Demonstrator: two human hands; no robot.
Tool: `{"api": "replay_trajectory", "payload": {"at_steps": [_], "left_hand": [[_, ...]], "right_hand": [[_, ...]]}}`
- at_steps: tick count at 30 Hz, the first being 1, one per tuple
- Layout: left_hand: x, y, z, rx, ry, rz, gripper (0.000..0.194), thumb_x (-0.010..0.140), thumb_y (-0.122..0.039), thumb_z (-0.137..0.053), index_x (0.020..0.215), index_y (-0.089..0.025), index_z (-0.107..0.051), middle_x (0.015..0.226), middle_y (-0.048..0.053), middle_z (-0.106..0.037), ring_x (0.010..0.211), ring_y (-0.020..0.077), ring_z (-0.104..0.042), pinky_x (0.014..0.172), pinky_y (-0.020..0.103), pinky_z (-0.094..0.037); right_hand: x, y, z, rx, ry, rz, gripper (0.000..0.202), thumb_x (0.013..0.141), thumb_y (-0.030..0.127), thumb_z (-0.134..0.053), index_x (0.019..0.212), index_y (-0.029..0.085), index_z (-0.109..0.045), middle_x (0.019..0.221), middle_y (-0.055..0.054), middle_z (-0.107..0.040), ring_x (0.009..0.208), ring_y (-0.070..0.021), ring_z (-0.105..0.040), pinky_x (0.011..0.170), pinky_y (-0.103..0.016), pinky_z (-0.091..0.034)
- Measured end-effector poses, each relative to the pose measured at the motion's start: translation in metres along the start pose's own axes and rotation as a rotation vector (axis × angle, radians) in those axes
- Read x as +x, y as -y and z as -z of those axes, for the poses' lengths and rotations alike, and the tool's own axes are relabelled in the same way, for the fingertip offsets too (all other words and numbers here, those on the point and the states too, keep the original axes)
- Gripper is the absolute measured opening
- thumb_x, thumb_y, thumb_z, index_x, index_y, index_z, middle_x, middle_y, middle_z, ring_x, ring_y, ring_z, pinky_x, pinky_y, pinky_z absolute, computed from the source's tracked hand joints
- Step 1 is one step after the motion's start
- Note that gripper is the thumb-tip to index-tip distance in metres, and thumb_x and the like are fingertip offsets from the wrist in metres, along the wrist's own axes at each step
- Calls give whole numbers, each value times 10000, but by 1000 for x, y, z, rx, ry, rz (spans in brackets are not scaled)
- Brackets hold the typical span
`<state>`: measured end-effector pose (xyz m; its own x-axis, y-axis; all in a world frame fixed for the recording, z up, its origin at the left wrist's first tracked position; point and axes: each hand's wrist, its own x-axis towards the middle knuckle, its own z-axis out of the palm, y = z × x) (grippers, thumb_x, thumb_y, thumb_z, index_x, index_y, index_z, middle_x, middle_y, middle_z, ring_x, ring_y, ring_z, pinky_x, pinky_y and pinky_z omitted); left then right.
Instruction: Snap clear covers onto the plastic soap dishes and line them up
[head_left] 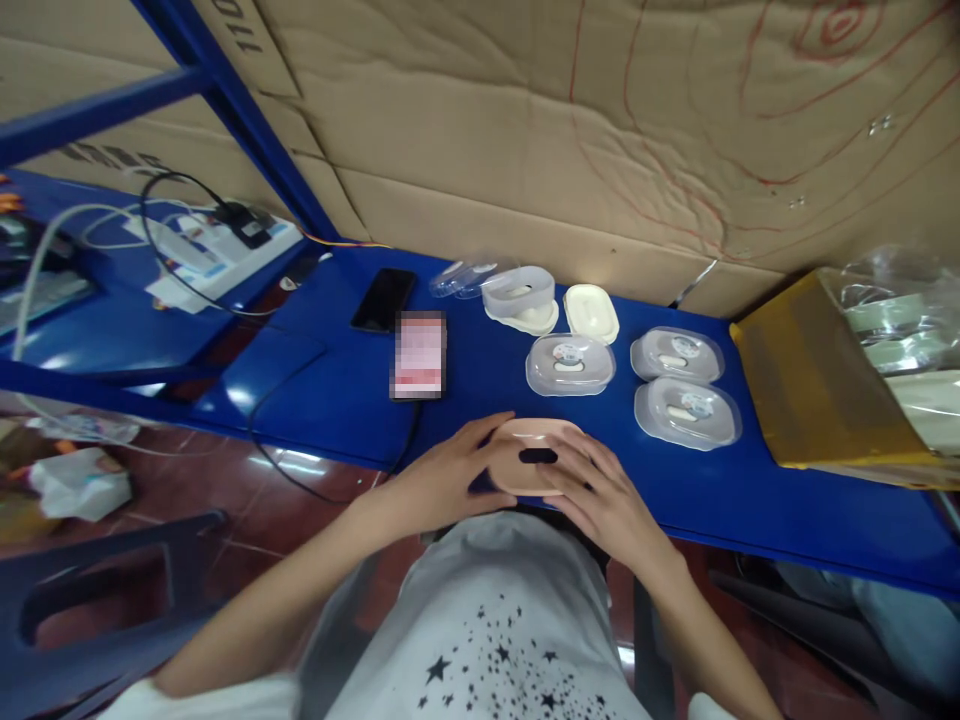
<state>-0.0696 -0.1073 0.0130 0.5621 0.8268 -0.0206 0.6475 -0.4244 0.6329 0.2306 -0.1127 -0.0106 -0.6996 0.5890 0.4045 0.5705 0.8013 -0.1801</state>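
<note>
At the table's front edge, a peach oval plastic dish [525, 475] with a dark oblong slot in its middle is between both hands. My left hand [457, 475] grips its left end, fingers along the far rim and thumb at the near side. My right hand [600, 485] holds the right end, its fingers spread over the top face. Just beyond lies a clear-lidded oval box [570, 365] with a round label. Two similar clear-lidded boxes [679, 355] [688, 412] sit to the right.
Behind are a cream tray [592, 313], a translucent oval frame [517, 292] on a cream piece, and clear covers [461, 280]. Two phones [384, 300] [418, 355] lie left, near a power strip [232, 260] with cables. A taped carton [810, 370] of wrapped items stands right, against a cardboard wall [487, 130].
</note>
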Motion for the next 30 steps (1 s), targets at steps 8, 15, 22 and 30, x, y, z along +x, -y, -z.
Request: {"api": "replay_trajectory", "payload": {"at_steps": [8, 15, 22, 30], "left_hand": [[120, 52, 67, 498, -339, -56, 429, 1092, -259, -543, 1501, -144, -600, 1541, 191, -635, 1439, 343, -605, 1221, 522, -488], [173, 62, 59, 717, -202, -68, 319, 1030, -133, -524, 1271, -102, -731, 1359, 231, -687, 1319, 385, -652, 1092, 502, -513], [182, 65, 67, 648, -216, -95, 265, 1068, -288, -537, 1205, -158, -723, 1341, 193, -670, 1280, 378, -635, 1099, 534, -493], [154, 39, 81, 121, -350, -172, 306, 1137, -430, -417, 1249, -193, -576, 1266, 135, -712, 1186, 269, -690, 1090, 456, -548]], "right_hand": [[-46, -12, 0, -35, -100, -221, 416, 1098, 275, -665, 1513, 277, -629, 1526, -95, -705, 1466, -307, -635, 1201, -595, -518], [-45, -9, -6, -71, -153, -302, 406, 1093, 274, -670, 1498, 279, -647, 1516, -106, -710, 1432, -310, -660, 1178, -566, -513], [-44, -8, -5, -66, -148, -309, 407, 1100, 287, -658, 1507, 281, -640, 1504, -98, -719, 1438, -295, -655, 1188, -544, -499], [-41, -6, -6, -78, -185, -396, 383, 1102, 295, -657, 1485, 281, -661, 1493, -95, -725, 1416, -302, -666, 1177, -551, -499]]}}
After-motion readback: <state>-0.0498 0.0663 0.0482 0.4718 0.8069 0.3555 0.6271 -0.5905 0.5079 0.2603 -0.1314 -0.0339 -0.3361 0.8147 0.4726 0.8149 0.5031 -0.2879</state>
